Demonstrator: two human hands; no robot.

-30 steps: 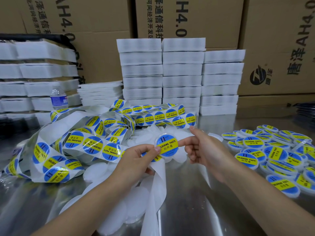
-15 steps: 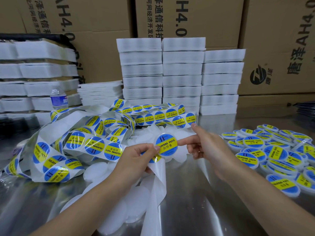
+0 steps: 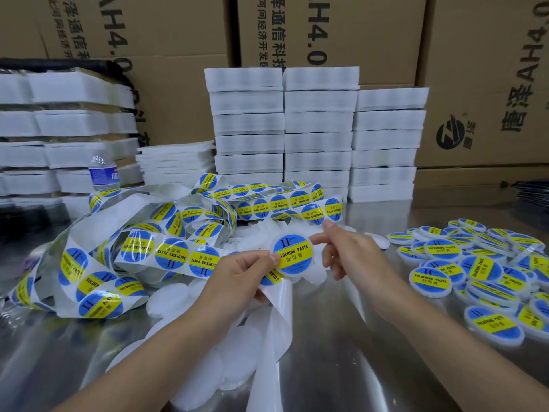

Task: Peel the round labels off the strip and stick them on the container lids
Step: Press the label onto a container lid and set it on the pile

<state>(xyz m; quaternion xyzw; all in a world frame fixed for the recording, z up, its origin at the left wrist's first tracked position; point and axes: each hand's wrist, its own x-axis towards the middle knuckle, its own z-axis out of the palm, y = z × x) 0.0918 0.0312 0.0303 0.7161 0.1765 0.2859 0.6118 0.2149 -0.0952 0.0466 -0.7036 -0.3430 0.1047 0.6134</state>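
A long backing strip (image 3: 190, 257) of round blue-and-yellow "SOLDERING PASTE" labels lies coiled across the left and middle of the table. My left hand (image 3: 237, 278) grips the strip's peeled white end, which hangs down in front. Its thumb rests on the left edge of a white round lid (image 3: 292, 255) that carries a label. My right hand (image 3: 350, 257) pinches the lid's right rim with the thumb in front and the index finger raised. Bare white lids (image 3: 237, 352) lie under and near my hands.
A heap of labelled lids (image 3: 475, 263) covers the right of the shiny metal table (image 3: 356, 367). Stacks of white foam trays (image 3: 320, 129) stand behind and at the left. A water bottle (image 3: 104, 171) stands back left, with cardboard cartons (image 3: 490, 69) along the wall.
Almost nothing. Both hands keep the labelled lid in the same place; my right index finger has shifted slightly left.
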